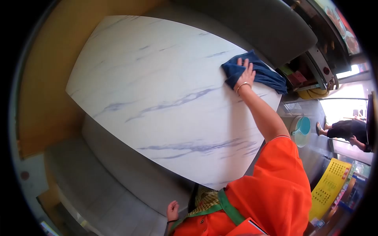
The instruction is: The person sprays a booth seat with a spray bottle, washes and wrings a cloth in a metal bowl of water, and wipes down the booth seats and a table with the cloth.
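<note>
My right hand (pixel 246 74), with a bangle at the wrist, lies on a dark blue cloth (pixel 267 76) near the far right edge of a white marble-patterned table (pixel 165 78). Its visible fingers are stretched out and pressed flat on the cloth, and a fold of the cloth bunches up at their left side. The cloth's right end reaches the table's edge. Down by my body, beside the grey seat, my left hand (pixel 172 211) has loosely curled fingers. Nothing shows in it, and it is apart from the table.
Grey bench seats (pixel 106 177) run along the near left side and the far side (pixel 260 27). A tan wall (pixel 43 98) stands at the left. On the floor at right is a bucket with a turquoise dipper (pixel 303 126). A person in dark clothes (pixel 348 129) is beyond it. A yellow printed sheet (pixel 330 187) is at lower right.
</note>
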A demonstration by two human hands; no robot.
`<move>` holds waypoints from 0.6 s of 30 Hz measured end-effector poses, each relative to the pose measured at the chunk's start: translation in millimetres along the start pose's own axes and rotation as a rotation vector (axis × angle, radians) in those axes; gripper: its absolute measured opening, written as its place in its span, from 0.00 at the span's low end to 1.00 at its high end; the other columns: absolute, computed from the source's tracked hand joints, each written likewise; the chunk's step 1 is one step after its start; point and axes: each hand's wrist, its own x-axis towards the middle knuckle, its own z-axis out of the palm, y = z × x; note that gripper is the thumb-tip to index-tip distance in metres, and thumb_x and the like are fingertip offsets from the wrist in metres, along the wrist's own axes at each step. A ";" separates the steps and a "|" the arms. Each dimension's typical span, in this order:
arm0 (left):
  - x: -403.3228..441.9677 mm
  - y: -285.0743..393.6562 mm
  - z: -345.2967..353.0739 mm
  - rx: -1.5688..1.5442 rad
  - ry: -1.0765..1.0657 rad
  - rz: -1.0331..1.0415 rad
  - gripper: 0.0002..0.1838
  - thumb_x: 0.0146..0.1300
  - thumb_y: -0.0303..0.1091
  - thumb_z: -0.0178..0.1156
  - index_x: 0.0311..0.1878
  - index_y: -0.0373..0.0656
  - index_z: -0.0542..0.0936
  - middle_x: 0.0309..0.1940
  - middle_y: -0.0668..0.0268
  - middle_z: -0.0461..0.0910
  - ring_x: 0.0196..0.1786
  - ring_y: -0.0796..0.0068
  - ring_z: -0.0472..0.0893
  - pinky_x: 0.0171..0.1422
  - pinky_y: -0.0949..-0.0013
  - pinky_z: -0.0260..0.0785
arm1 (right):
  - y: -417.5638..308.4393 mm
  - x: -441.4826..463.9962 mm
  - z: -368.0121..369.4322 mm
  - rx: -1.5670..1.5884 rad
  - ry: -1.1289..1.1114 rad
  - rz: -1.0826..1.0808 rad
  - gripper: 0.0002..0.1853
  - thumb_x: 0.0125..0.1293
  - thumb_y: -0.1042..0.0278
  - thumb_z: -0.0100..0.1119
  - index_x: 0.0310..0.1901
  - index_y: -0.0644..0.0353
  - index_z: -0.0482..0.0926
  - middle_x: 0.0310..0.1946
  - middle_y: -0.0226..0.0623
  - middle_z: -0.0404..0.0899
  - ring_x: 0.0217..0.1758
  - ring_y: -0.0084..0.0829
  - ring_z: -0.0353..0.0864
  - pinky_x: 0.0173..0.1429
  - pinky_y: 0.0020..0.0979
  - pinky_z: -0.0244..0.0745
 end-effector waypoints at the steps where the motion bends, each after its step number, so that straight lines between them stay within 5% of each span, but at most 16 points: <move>1: 2.7 4.4 3.3 0.003 -0.006 -0.003 0.16 0.57 0.28 0.56 0.49 0.37 0.71 0.43 0.59 0.76 0.46 0.74 0.74 0.51 0.73 0.66 | -21.3 -29.0 -2.2 0.076 -0.012 -0.229 0.38 0.56 0.46 0.46 0.66 0.53 0.48 0.67 0.43 0.45 0.70 0.46 0.41 0.68 0.45 0.39; 5: 4.5 50.3 20.3 0.069 -0.031 0.014 0.16 0.58 0.28 0.55 0.50 0.37 0.71 0.44 0.59 0.75 0.47 0.73 0.74 0.53 0.72 0.66 | -78.2 -170.1 -30.5 0.362 -0.166 -0.873 0.30 0.59 0.59 0.36 0.64 0.59 0.52 0.65 0.47 0.48 0.68 0.45 0.47 0.68 0.45 0.41; 9: 9.2 87.0 24.2 0.051 -0.002 0.072 0.17 0.58 0.28 0.54 0.51 0.37 0.70 0.46 0.59 0.74 0.49 0.73 0.73 0.53 0.72 0.65 | -56.4 -287.1 -18.9 0.621 -0.248 -1.455 0.30 0.55 0.63 0.43 0.62 0.59 0.56 0.65 0.40 0.51 0.64 0.34 0.56 0.65 0.35 0.51; 11: 9.7 80.2 18.6 0.006 0.037 0.142 0.16 0.58 0.28 0.55 0.50 0.36 0.71 0.44 0.60 0.75 0.47 0.73 0.74 0.53 0.72 0.66 | -25.4 -259.0 -25.4 0.611 -0.445 -1.466 0.29 0.54 0.64 0.46 0.60 0.58 0.60 0.63 0.36 0.56 0.59 0.30 0.63 0.60 0.31 0.59; 13: 14.3 69.0 16.7 0.119 0.050 0.146 0.14 0.58 0.29 0.55 0.47 0.37 0.73 0.41 0.62 0.77 0.45 0.75 0.75 0.51 0.73 0.67 | -2.6 -183.2 -25.5 0.493 -0.325 -1.156 0.31 0.48 0.65 0.54 0.58 0.56 0.64 0.58 0.38 0.63 0.55 0.34 0.66 0.55 0.33 0.64; 15: 18.7 48.1 15.2 0.122 0.086 0.086 0.14 0.57 0.30 0.56 0.46 0.37 0.74 0.39 0.63 0.77 0.43 0.75 0.76 0.50 0.73 0.67 | 16.8 -97.2 -21.9 0.349 -0.098 -0.705 0.33 0.50 0.57 0.57 0.59 0.55 0.63 0.61 0.43 0.57 0.61 0.48 0.56 0.62 0.42 0.56; 18: 14.2 26.8 17.3 0.110 0.122 -0.001 0.13 0.56 0.31 0.57 0.45 0.39 0.75 0.37 0.65 0.78 0.41 0.76 0.76 0.47 0.73 0.68 | 11.8 33.3 -2.1 0.125 -0.011 -0.397 0.34 0.57 0.45 0.48 0.64 0.42 0.55 0.66 0.43 0.47 0.69 0.51 0.42 0.65 0.54 0.42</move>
